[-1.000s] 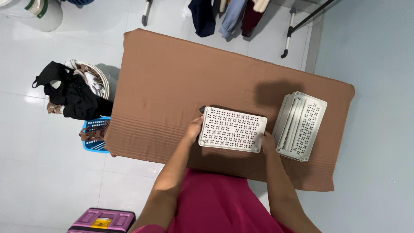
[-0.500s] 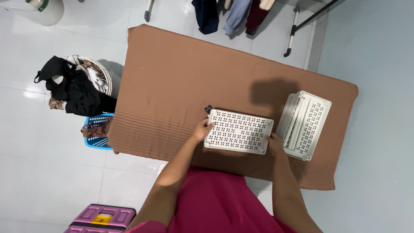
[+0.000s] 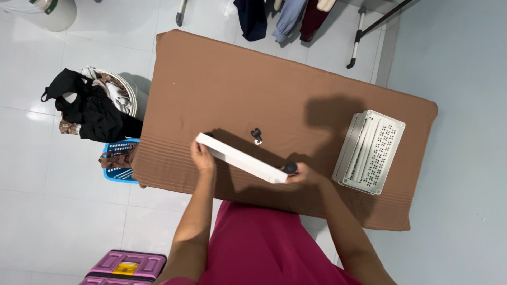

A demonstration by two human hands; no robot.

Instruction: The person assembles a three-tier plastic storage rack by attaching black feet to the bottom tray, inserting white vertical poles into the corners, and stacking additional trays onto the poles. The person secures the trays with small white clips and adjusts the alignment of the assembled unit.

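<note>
One white panel (image 3: 242, 158) is held edge-on by two hands, left (image 3: 202, 158) & right (image 3: 304, 173), fingers clamped; one panel stack (image 3: 369, 152) and one black part (image 3: 256, 135) are seen on desk (image 3: 222, 84).

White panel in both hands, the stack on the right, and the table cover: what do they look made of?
White panel: looks like rigid moulded plastic, matt; it keeps a straight edge while held tilted.
Stack of perforated panels: likely the same plastic, off-white, with a regular punched pattern and ribbed edges.
Brown cover: cloth, matt, with soft creases and a draped front edge.
</note>
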